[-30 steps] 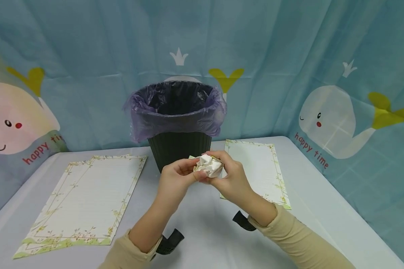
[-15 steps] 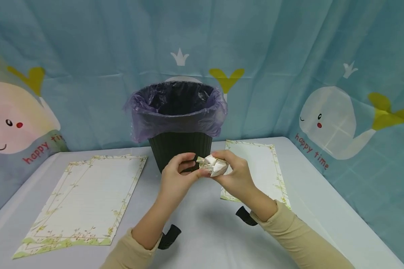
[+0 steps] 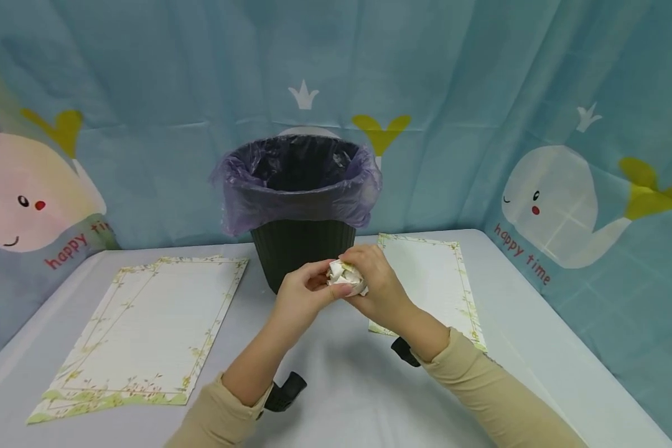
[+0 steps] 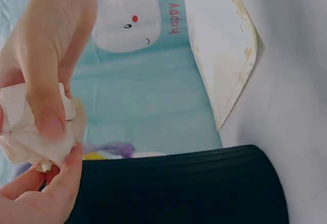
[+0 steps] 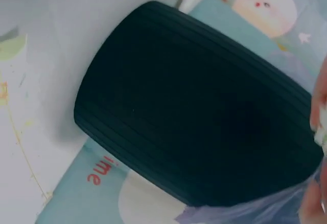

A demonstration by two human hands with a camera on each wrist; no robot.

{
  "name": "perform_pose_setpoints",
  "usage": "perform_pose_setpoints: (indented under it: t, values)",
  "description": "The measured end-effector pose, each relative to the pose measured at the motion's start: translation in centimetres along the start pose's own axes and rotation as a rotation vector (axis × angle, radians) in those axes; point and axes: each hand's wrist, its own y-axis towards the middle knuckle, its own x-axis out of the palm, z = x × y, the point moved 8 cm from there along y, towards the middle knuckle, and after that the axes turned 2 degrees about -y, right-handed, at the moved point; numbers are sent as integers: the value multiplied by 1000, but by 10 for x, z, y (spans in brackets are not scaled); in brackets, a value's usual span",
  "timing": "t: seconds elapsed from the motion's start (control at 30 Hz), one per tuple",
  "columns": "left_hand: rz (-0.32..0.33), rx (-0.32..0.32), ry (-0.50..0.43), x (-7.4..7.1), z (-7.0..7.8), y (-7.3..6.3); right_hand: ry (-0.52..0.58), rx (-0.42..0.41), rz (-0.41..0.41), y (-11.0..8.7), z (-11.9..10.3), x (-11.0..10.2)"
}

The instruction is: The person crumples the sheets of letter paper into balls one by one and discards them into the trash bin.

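Observation:
Both hands meet on a crumpled ball of white paper (image 3: 341, 274) with bits of yellow-green print, held above the table in front of the bin. My left hand (image 3: 297, 302) grips the ball from the left, its thumb lying across the near side. From the right, my right hand (image 3: 381, 292) curls over it, with fingers on top. The left wrist view shows the folds of the paper ball (image 4: 72, 124) pinched between fingers and thumbs. Only a sliver of the paper ball (image 5: 322, 134) appears at the right edge of the right wrist view.
Behind the hands stands a dark ribbed bin (image 3: 299, 249), lined with a purple plastic bag (image 3: 302, 204). Overlapping floral-bordered paper sheets (image 3: 151, 323) lie left. More floral paper (image 3: 434, 283) lies right. A blue printed curtain (image 3: 437, 74) hangs behind the white table (image 3: 347, 398).
The paper ball has turned in the hands. Half a second ago the left fingers stood away from it; now they close on it again. Bin and sheets stay in place.

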Motion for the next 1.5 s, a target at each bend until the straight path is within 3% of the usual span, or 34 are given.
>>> perform_pose_setpoints:
  t: [0.1,0.2,0.33,0.43,0.67,0.77,0.93,1.07,1.17,1.27,1.4,1.5]
  values:
    - [36,-13,-7,-10,-4,-1,191,96,-138,-1,8,5]
    - [33,-2,-20,-17,-3,-1,395,252,-245,-3,18,8]
    - [21,24,9,-23,2,-2,652,460,-342,-7,26,18]
    - [47,29,65,-30,5,-4,807,591,-390,-10,27,29]
    - [65,13,65,-36,1,-6,891,750,-448,-14,29,41]
    - [67,54,104,-38,2,-7,941,787,-462,-15,28,45]
    - [88,187,249,-41,8,-11,1045,842,-389,-14,28,52]
    - [142,288,276,-43,12,-13,1069,824,-305,-12,26,55]
    - [186,320,260,-44,12,-13,1081,796,-247,-10,24,55]
    - [214,307,204,-43,9,-12,1081,788,-165,-8,23,53]
    - [217,239,87,-41,4,-7,1064,801,-35,-8,23,50]
    - [190,171,23,-40,-3,-2,1039,832,-13,-10,26,51]
